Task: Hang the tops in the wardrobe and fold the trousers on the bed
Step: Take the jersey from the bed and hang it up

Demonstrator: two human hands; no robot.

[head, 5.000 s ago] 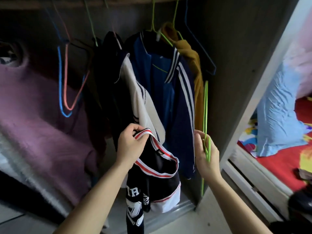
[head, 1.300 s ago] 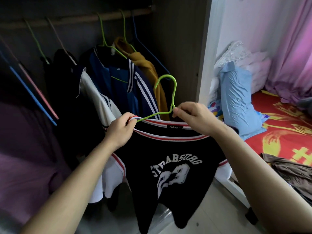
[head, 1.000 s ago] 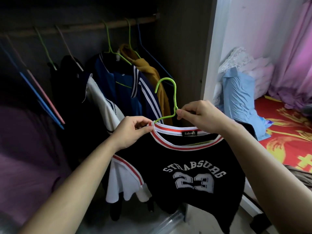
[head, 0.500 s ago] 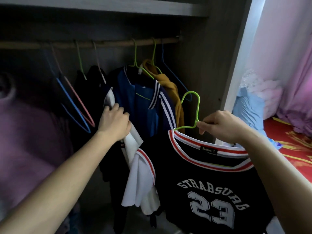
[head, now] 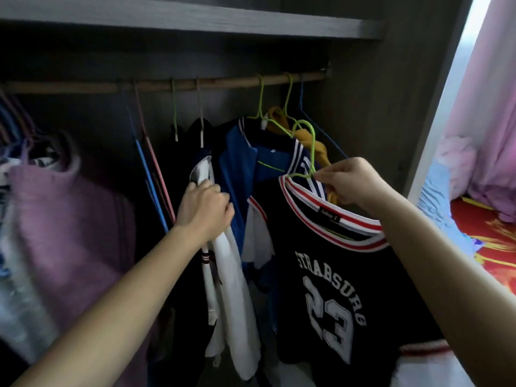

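Note:
A black jersey (head: 329, 291) with a red-and-white collar and the number 23 hangs on a green hanger (head: 308, 141). My right hand (head: 349, 182) pinches that hanger at its neck, holding it below the wooden rail (head: 223, 82), hook free of the rail. My left hand (head: 203, 210) grips the white sleeve of a hanging white top (head: 231, 275) and holds it to the left. Right behind the jersey hang a blue jacket (head: 243, 169) and a mustard top (head: 315, 152).
Bare blue and pink hangers (head: 150, 169) lean left of the tops. A purple fleece garment (head: 64, 233) fills the left side. A shelf (head: 195, 18) runs above the rail. The wardrobe's side wall (head: 377, 121) stands right; beyond it lies the bed with a red sheet (head: 485, 227).
My left hand has closed on the white top and drawn it left. My right hand has lifted the hanger and jersey closer to the rail; the view has tilted upward.

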